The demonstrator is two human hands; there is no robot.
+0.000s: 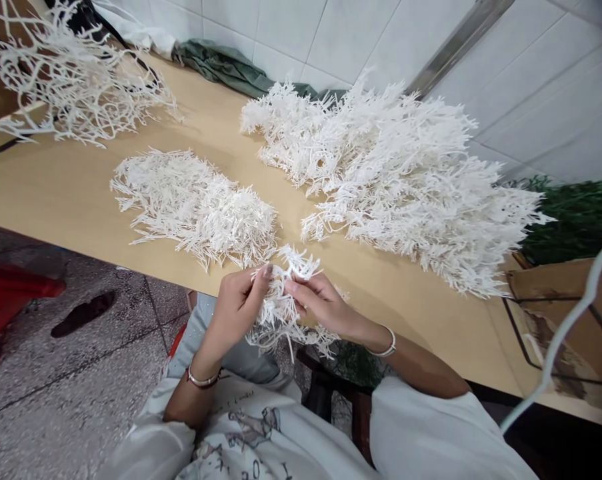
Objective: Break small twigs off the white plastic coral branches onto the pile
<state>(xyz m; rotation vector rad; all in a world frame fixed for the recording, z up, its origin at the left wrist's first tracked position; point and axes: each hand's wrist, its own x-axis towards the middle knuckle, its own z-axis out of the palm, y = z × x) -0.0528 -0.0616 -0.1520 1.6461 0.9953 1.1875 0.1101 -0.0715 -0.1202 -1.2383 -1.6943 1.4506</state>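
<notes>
- Head view: my left hand (238, 303) and my right hand (321, 303) were both closed on one white spiky sprig (283, 303).
- My fingers were pinched narrow on the sprig, thumbs near its top.
- The sprig hung just off the near edge of the wooden table (71, 193), over my lap.
- A small pile (195, 207) of the same white bits lay on the table, just past my left hand.
- A big pile (405, 173) lay on the table too, past my right hand, close to the tiled wall (331, 33).
- White branches (65, 73) sat at the far left end of the table.
- A green cloth (225, 67) lay at the back of the table by the wall.
</notes>
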